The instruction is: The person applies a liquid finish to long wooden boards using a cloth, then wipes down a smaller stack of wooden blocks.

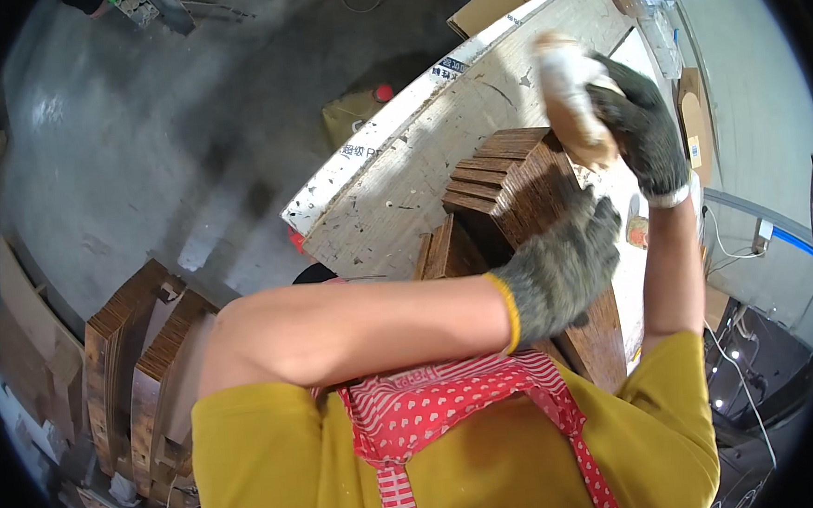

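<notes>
Reaching over a long pale workbench bearing stacked brown boards. Holding the gloved left hand over the stack's near side, with fingers curled; cannot tell whether gripping. Clasping in the gloved right hand, by the far end, a white object, perhaps a bottle but too blurred to confirm. Likely treating the boards; next, probably calls for steadying the stack and guiding the white object.

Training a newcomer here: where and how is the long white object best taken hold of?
Probably around the middle of the long white object, from its right: the rounded, elongated body suits a wrap, as the gloved right hand shows; blur hides finer detail.
</notes>
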Tool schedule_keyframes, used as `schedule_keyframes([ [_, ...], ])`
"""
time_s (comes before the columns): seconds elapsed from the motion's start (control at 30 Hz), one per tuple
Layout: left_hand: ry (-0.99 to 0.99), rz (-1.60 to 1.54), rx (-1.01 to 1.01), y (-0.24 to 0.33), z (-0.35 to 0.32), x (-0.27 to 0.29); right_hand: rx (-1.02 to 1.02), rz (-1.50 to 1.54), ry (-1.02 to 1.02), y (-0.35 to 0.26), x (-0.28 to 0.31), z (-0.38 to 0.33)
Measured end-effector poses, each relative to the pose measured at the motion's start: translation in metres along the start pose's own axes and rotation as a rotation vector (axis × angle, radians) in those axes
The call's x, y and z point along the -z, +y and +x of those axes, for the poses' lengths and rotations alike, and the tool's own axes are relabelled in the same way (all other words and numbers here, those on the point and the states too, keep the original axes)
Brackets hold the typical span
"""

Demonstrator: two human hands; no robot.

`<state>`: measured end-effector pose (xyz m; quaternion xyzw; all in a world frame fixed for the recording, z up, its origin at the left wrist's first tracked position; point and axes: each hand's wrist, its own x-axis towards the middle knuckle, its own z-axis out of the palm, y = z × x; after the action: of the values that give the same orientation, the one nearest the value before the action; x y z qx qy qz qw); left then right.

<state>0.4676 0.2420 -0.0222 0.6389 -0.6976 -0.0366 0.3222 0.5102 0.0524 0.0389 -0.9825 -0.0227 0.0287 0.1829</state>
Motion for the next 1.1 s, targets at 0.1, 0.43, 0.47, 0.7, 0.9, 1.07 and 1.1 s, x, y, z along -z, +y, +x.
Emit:
schedule_keyframes([
  [0.1, -0.244, 0.024, 0.077, -0.010, 0.015, -0.019, 0.343, 0.243, -0.588, -0.052, -0.022, 0.054],
  [0.43, -0.052, -0.447, 0.369, -0.007, 0.006, -0.039, 0.322, 0.303, -1.030, -0.095, -0.025, 0.062],
  [0.47, -0.075, -0.491, 0.414, -0.009, 0.007, -0.042, 0.425, 0.438, -0.849, -0.095, -0.027, 0.060],
  [0.7, 0.109, -0.339, 0.330, -0.009, 0.010, -0.057, 0.334, 0.152, -1.213, -0.063, -0.037, 0.066],
  [0.9, -0.175, 0.155, 0.101, -0.005, 0.016, -0.043, -0.126, 0.302, -0.766, -0.032, 0.019, 0.113],
  [1.07, -0.200, 0.155, 0.098, -0.004, 0.017, -0.041, 0.438, 0.229, -0.918, -0.066, -0.039, 0.113],
  [1.1, -0.131, 0.153, 0.111, -0.005, 0.017, -0.044, 0.674, 0.168, -0.906, -0.072, -0.048, 0.105],
])
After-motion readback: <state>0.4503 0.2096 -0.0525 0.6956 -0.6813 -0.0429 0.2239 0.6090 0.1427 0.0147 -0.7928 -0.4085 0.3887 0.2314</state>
